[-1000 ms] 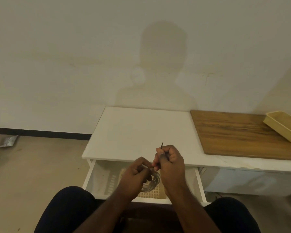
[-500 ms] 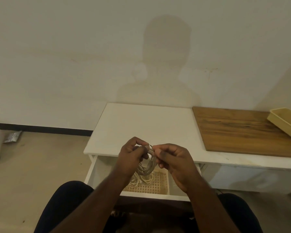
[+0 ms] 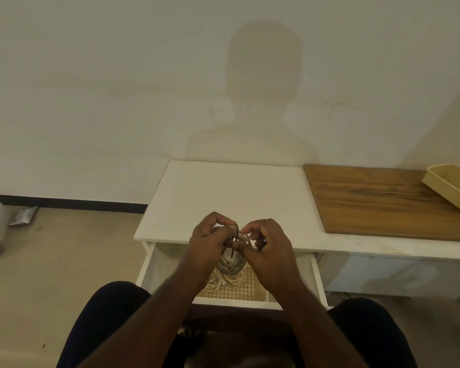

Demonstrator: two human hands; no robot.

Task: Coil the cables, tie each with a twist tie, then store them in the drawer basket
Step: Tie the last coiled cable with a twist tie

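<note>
Pale wall and beige floor frame a low white table (image 3: 231, 197) with a wooden board (image 3: 383, 200) beside it and a yellow tray (image 3: 452, 185) resting on the board's far right end. Below the table's front edge a drawer (image 3: 316, 277) stands pulled out, and the lattice basket (image 3: 239, 290) inside it already holds at least one pale coil (image 3: 218, 281). Above the drawer, both hands meet around a coiled cable (image 3: 233, 262) that hangs from their grip. The left hand (image 3: 210, 241) has its fingers curled round the top of the coil, thumb and forefinger pinching a dark twist tie (image 3: 235, 236) that loops over the bundle with its ends trailing down. The right hand (image 3: 267, 244) is curled close against the coil; its fingertips seem to pinch the tie or the strands, though exactly which cannot be made out. A second ago the right hand held the tie upright and clear of the cable; half a second ago both hands were drawing it across the coil's top. Now the tie sits wrapped over the bundle, so the wrapping looks done and the twisting is probably in hand. Once the ends are wound tight, this coil should be ready to drop into the basket directly beneath.
</note>
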